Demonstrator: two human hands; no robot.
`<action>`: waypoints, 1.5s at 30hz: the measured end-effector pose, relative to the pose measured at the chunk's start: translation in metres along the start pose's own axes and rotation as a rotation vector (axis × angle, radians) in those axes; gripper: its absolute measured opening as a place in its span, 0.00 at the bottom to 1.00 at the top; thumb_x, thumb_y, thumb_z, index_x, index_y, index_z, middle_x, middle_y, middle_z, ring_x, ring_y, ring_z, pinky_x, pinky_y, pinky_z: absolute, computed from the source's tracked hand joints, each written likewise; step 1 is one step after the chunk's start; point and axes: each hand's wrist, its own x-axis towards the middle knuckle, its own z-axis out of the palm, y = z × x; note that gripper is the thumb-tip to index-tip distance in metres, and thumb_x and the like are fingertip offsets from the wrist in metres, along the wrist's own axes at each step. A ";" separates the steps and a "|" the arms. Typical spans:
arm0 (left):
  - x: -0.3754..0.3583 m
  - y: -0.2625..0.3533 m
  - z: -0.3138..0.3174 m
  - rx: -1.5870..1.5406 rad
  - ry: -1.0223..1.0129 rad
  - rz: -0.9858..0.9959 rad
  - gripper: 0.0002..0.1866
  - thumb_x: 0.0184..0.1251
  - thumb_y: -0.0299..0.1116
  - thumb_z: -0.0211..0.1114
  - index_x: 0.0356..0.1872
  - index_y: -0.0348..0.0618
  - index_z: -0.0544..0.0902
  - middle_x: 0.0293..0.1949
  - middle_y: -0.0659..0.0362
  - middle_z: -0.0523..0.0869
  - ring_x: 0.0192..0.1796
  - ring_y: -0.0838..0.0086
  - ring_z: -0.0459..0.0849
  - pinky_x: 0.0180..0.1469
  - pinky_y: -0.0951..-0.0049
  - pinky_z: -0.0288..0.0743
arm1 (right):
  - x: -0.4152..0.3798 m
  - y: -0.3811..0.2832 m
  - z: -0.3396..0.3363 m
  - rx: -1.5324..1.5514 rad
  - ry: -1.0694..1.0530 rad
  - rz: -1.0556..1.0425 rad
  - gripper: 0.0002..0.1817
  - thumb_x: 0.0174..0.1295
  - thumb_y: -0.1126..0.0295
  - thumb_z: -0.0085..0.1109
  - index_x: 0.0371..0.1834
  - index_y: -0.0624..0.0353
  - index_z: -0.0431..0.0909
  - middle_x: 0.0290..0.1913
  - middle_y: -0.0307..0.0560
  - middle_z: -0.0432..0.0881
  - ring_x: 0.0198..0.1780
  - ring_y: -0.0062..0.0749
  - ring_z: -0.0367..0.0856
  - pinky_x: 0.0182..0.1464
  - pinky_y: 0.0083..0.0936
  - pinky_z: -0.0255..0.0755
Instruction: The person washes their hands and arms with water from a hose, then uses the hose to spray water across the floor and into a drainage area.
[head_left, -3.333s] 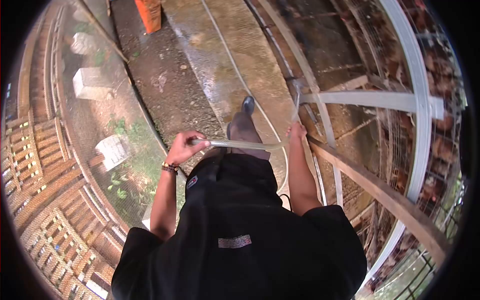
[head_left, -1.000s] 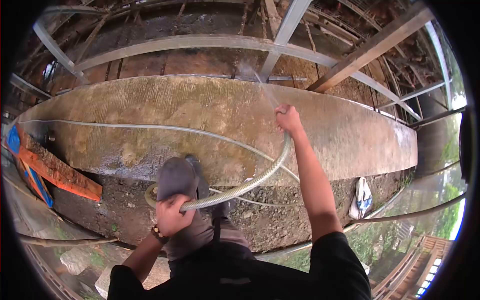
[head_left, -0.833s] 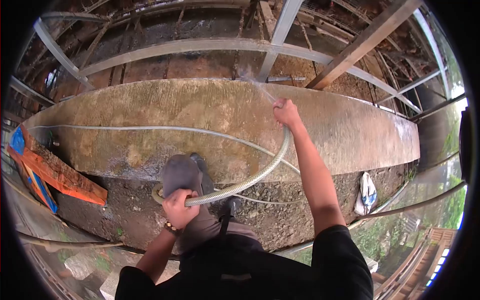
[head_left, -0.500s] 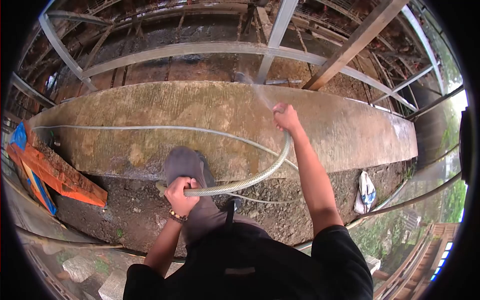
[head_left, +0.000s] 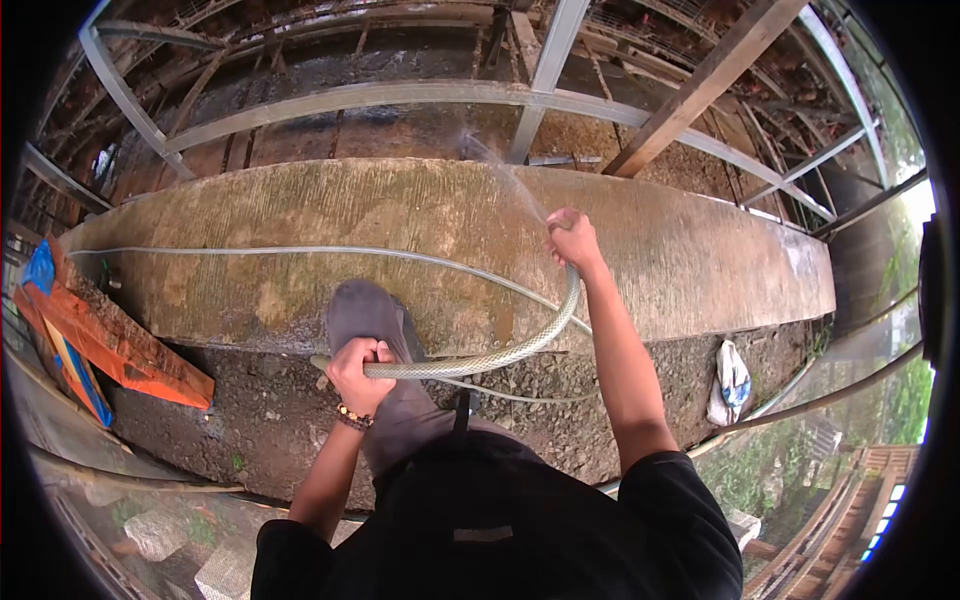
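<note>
A thick, braided hose (head_left: 500,357) curves between my two hands. My right hand (head_left: 572,238) is closed around its end, above the concrete slab (head_left: 380,215), and water sprays from there up and to the left, past the slab's far edge. Near my knee, my left hand (head_left: 360,376) is wrapped round the hose further back, with a beaded bracelet on the wrist. A thinner, clear hose (head_left: 330,251) lies across the slab and passes beneath the thick one.
Beyond the slab stand a metal frame (head_left: 400,95) and a slanted wooden post (head_left: 700,90). An orange-covered block (head_left: 130,350) is at the left. A white and blue sack (head_left: 730,384) lies on the gravel at the right.
The spray now reaches slightly further up and left. My left hand has moved up a little, with the hose still in it. My right hand has hardly moved.
</note>
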 end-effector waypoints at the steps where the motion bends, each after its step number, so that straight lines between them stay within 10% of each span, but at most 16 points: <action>1: -0.001 0.000 0.001 -0.008 0.001 -0.001 0.07 0.48 0.24 0.66 0.20 0.43 0.75 0.13 0.58 0.69 0.15 0.63 0.70 0.20 0.65 0.63 | -0.001 0.001 0.000 -0.003 0.008 -0.003 0.11 0.60 0.72 0.51 0.43 0.62 0.77 0.20 0.49 0.82 0.15 0.27 0.78 0.17 0.26 0.72; 45: -0.072 0.005 -0.079 0.042 -0.002 -0.243 0.08 0.50 0.26 0.72 0.21 0.41 0.79 0.12 0.60 0.69 0.13 0.71 0.66 0.19 0.71 0.60 | -0.040 0.021 0.060 0.085 0.144 0.010 0.16 0.55 0.71 0.52 0.45 0.68 0.75 0.21 0.55 0.81 0.15 0.36 0.80 0.20 0.33 0.74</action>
